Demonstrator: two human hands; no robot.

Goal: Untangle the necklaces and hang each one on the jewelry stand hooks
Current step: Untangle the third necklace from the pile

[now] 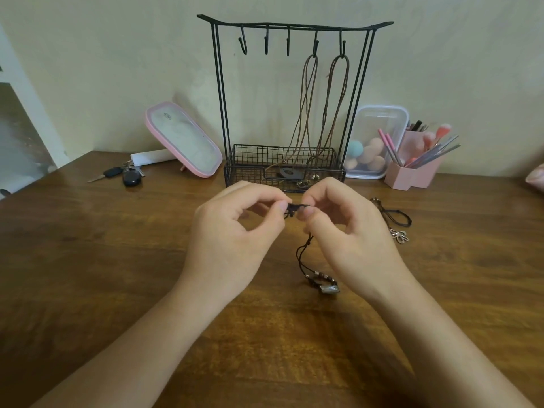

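A black wire jewelry stand (219,83) rises at the back of the wooden table, with a mesh basket at its foot. Two brown cord necklaces (309,113) hang from its two right-hand hooks; the three left hooks are bare. In front of the stand, my left hand (232,234) and my right hand (347,228) pinch a knot in a black cord necklace (304,251) between thumb and forefinger. Its beads and silver pendant trail down to the table between my wrists. Another black cord necklace with a flower pendant (396,222) lies to the right.
A pink-rimmed mirror (182,139) leans on the wall at left, with car keys (123,175) beside it. Right of the stand are a clear box of makeup sponges (374,142) and a pink brush holder (412,172).
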